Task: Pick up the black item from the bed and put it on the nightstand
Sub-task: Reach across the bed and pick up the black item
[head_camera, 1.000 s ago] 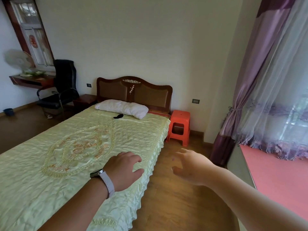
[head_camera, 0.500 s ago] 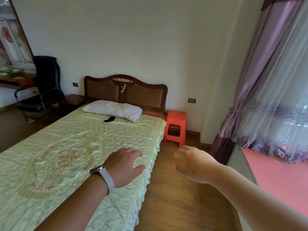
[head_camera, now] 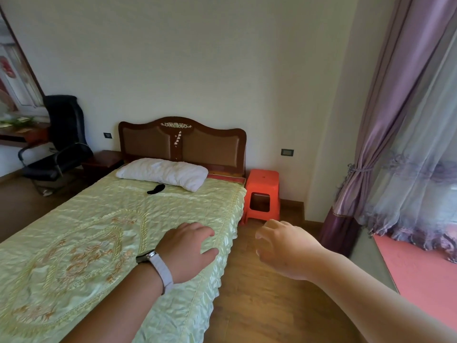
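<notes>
Black item point(head_camera: 156, 189), small, curved and probably light and soft, lies on the bed point(head_camera: 103, 219) just before the pillow point(head_camera: 163, 172), best pinched mid-body; left hand point(head_camera: 188, 251) and right hand point(head_camera: 284, 248) hang loose, empty.

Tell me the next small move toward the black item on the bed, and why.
Probably step forward along the bed's side: the black item lies far up by the pillow, well beyond both empty hands, left and right.
</notes>
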Demonstrator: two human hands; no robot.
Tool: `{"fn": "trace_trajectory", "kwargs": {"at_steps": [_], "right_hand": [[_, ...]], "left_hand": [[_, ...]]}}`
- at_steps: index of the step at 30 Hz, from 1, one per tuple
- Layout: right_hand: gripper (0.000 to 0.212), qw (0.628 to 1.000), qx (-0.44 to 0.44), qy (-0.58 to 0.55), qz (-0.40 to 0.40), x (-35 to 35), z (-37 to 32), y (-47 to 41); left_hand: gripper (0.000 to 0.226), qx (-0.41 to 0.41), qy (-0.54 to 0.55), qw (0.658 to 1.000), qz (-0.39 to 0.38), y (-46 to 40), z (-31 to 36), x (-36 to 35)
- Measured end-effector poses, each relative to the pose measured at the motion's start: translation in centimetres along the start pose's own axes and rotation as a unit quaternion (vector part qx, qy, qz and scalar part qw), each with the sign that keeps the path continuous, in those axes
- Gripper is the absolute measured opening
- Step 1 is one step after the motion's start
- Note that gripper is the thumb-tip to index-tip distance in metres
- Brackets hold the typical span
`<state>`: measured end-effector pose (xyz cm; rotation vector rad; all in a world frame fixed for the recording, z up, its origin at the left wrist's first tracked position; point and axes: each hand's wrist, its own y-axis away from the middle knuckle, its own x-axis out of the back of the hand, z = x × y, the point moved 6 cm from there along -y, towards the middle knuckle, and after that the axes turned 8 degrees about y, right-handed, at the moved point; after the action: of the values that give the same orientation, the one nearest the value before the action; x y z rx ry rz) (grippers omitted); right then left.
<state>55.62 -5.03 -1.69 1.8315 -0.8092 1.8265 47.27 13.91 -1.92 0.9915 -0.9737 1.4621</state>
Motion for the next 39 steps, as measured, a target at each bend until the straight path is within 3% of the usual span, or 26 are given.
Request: {"fn": "trace_trajectory", "kwargs": {"at_steps": [8, 15, 23, 32, 39], "right_hand": [[0.036, 0.999, 0.033, 0.018, 0.03, 1.2, 11.6, -4.3], [0.036, 0.998, 0.052, 0.012, 0.027, 0.5, 16.8, -8.3], [0.04, 0.998, 0.063, 0.011, 0.005, -2.0, 19.6, -15.0], [0.041, 0.998, 0.061, 0.02, -0.019, -3.5, 22.2, -28.2], [0.043, 0.996, 0.07, 0.046, 0.01, -3.6, 22.3, -38.0]], "left_hand": [[0.048, -0.01, -0.019, 1.0, 0.009, -11.2, 6.8, -1.6], [0.05, 0.012, -0.031, 0.999, 0.0, -17.0, 7.8, -2.2], [0.048, 0.002, -0.022, 1.0, 0.008, -24.1, 5.5, -3.6], [0.047, -0.011, -0.011, 1.0, 0.019, -36.1, -2.0, -4.3], [0.049, -0.018, -0.016, 1.0, 0.019, -43.1, -7.2, -3.4]]}}
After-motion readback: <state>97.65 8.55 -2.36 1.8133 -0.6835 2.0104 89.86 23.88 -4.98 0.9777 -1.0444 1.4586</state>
